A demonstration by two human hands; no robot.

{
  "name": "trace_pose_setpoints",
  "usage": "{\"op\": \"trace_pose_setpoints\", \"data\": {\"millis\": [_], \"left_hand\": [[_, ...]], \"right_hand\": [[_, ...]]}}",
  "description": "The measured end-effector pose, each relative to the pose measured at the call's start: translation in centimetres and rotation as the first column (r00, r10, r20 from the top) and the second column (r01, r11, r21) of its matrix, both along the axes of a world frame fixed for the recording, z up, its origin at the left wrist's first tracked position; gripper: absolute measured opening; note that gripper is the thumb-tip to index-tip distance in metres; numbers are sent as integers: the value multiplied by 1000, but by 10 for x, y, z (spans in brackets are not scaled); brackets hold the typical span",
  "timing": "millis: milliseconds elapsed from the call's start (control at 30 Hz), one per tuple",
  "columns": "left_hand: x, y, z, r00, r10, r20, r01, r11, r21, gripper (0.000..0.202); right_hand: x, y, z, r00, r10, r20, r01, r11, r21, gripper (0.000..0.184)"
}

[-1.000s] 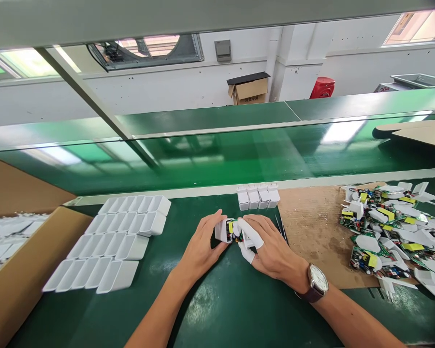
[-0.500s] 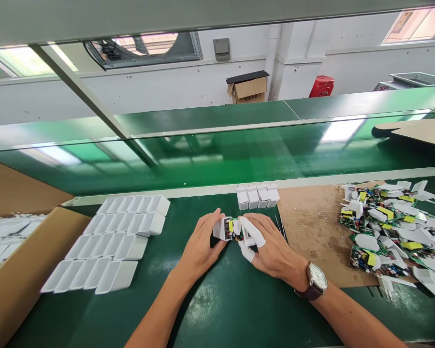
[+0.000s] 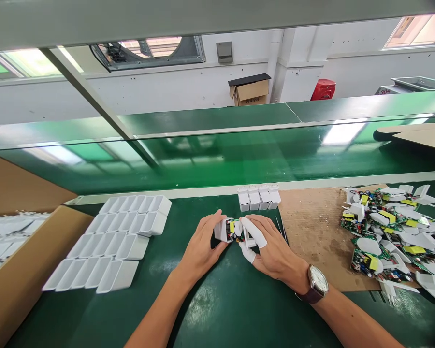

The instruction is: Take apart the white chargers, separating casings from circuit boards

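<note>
My left hand [image 3: 201,247] grips a small white charger shell [image 3: 223,229] on the green mat. My right hand [image 3: 271,246], with white finger cots on the thumb and forefinger and a watch on the wrist, holds a green circuit board with a yellow part [image 3: 234,230] at the shell's open end. The board sits partly inside the shell. Both hands meet at the middle of the bench.
Rows of empty white shells [image 3: 116,241] lie left of my hands. A cardboard box [image 3: 21,275] stands at the far left. A few assembled white units [image 3: 259,197] stand at the bench's back edge. A heap of circuit boards and plug caps [image 3: 391,232] lies on a cardboard sheet [image 3: 311,227] at the right.
Hands and parts stay in nearly the same place; only the camera view has shifted slightly.
</note>
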State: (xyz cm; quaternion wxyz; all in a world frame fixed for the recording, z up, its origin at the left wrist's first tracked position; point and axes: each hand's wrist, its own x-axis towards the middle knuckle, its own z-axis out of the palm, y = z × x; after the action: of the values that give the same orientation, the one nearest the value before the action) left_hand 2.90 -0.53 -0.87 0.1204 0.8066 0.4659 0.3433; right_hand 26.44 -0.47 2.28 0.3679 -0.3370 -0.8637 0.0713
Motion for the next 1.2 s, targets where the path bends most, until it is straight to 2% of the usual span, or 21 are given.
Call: {"op": "trace_pose_setpoints", "data": {"millis": [533, 667, 1200], "left_hand": [[0, 1, 0, 1000, -19, 9, 18, 997, 74, 64], [0, 2, -2, 1000, -18, 9, 17, 998, 54, 59], [0, 1, -4, 998, -18, 60, 18, 1000, 9, 71]], "right_hand": [[4, 1, -8, 998, 66, 0, -66, 998, -14, 71], [3, 1, -8, 998, 70, -7, -70, 998, 1, 73], [2, 1, 2, 1000, 24, -14, -24, 1000, 4, 70]]}}
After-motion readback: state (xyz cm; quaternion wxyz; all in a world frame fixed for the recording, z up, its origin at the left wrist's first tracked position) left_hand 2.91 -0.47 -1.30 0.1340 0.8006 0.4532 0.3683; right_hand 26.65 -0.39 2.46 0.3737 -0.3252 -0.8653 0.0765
